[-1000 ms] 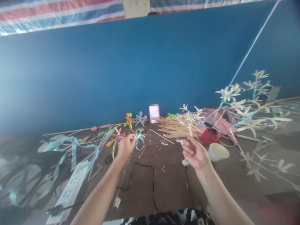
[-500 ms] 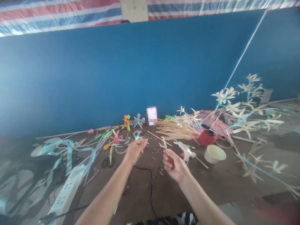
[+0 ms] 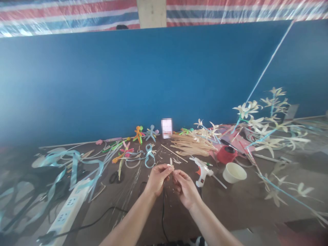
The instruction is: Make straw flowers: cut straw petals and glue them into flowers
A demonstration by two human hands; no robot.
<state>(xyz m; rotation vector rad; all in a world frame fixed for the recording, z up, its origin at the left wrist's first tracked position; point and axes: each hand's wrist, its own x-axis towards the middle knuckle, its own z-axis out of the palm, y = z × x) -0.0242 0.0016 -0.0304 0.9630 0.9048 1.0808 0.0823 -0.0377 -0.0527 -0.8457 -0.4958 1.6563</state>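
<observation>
My left hand and my right hand meet above the middle of the dark table, fingertips nearly touching. A small pale husk-like strip pokes up between them, pinched by the fingers of both hands. Its lower end is hidden by the fingers. Just beyond my hands lie pale scraps and a thin stick. Light-blue-handled scissors rest to the left of them. A white glue gun lies right of my right hand.
Pale dried strips lie at the back, near a red tape roll and a cream cup. Pale flower stems spread on the right. A white power strip and blue ribbon occupy the left; a blue partition stands behind.
My two hands have come together from apart. The pale strip, earlier in my right hand alone, is now between both hands. My left hand has moved off the light-blue handles.
</observation>
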